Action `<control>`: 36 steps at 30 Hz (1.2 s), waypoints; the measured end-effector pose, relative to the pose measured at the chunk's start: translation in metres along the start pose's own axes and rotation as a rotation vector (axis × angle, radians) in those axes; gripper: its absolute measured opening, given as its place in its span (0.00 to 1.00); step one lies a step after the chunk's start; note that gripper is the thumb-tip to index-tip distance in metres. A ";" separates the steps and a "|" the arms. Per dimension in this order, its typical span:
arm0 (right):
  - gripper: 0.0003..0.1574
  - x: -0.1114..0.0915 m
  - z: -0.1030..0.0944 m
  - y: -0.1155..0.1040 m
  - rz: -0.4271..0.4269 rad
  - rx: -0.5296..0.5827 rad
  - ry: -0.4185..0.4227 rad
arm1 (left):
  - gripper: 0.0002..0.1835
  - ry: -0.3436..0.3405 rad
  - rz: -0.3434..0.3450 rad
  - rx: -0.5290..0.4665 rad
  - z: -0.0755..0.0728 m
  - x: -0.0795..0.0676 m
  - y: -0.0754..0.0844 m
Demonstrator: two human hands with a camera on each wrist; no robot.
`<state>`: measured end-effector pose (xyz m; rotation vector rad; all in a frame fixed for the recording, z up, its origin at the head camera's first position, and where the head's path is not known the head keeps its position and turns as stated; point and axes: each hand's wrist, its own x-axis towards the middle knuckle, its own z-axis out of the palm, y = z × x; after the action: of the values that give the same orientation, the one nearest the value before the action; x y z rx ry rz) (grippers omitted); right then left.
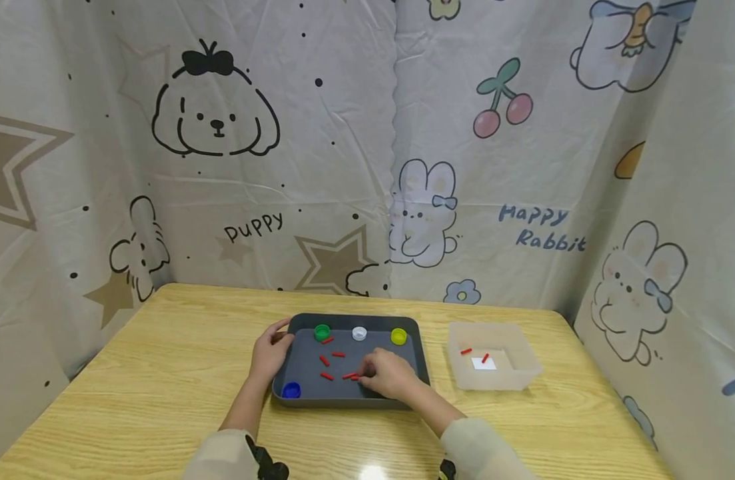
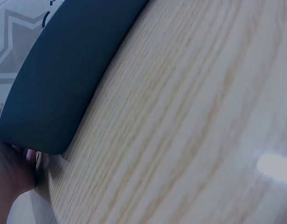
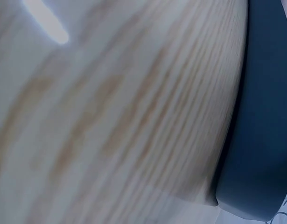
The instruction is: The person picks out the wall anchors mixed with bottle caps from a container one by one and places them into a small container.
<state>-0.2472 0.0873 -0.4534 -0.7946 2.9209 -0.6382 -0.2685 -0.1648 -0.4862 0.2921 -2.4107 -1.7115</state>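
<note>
both sleeves (image 1: 220, 457) are pale cream, with black gear (image 1: 274, 471) beside each.

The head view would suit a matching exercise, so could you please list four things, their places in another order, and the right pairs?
Things:
1. Blue cap
2. White cap
3. Left hand
4. Box

Places:
A. On the table, right of the tray
B. Between the green cap and the yellow cap
C. At the tray's left rim
D. Inside the tray's near left corner

Pairs: 1-D, 2-B, 3-C, 4-A
</note>
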 end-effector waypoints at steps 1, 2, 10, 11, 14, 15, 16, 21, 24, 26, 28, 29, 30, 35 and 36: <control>0.03 0.000 0.000 0.000 0.000 -0.004 0.001 | 0.22 0.001 0.001 0.001 0.000 0.000 0.000; 0.03 0.000 0.000 0.000 0.001 -0.004 0.000 | 0.22 0.003 0.002 0.002 0.000 0.000 0.001; 0.04 0.002 0.000 0.000 -0.007 0.003 -0.006 | 0.22 0.003 -0.004 0.003 0.000 -0.001 0.002; 0.04 0.002 0.000 0.000 -0.010 0.004 -0.007 | 0.22 0.005 -0.005 0.002 0.000 -0.001 0.002; 0.04 0.002 -0.002 0.000 -0.017 -0.001 -0.004 | 0.22 0.004 -0.010 0.000 0.001 -0.001 0.002; 0.03 0.002 -0.003 0.000 -0.017 -0.002 -0.003 | 0.22 0.000 -0.013 -0.004 0.002 0.000 0.002; 0.03 0.001 -0.005 0.000 -0.018 -0.001 -0.001 | 0.22 -0.003 -0.015 -0.007 0.002 0.000 0.002; 0.03 0.001 -0.014 0.001 -0.017 0.009 0.013 | 0.23 -0.013 -0.017 -0.022 0.002 0.001 0.003; 0.02 0.000 -0.019 0.002 -0.011 0.010 0.017 | 0.23 -0.009 -0.013 -0.019 0.002 0.000 0.004; 0.02 0.000 -0.021 0.004 -0.007 0.009 0.022 | 0.22 -0.007 -0.012 -0.015 0.002 0.000 0.004; 0.02 -0.001 -0.025 0.004 -0.006 0.013 0.029 | 0.22 -0.005 -0.010 -0.008 0.002 0.000 0.003; 0.02 -0.002 -0.027 0.005 -0.006 0.012 0.034 | 0.22 -0.005 -0.008 -0.006 0.002 0.000 0.003; 0.02 -0.003 -0.028 0.005 -0.006 0.010 0.037 | 0.22 -0.004 -0.007 -0.005 0.002 0.000 0.003; 0.04 -0.005 -0.035 0.009 -0.014 0.006 0.057 | 0.22 -0.003 -0.010 -0.001 0.001 -0.001 0.003; 0.04 -0.005 -0.037 0.009 -0.015 0.007 0.063 | 0.22 -0.003 -0.011 -0.001 0.001 -0.001 0.003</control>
<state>-0.2531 0.1109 -0.4239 -0.8120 2.9700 -0.6862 -0.2678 -0.1630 -0.4840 0.3032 -2.4150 -1.7187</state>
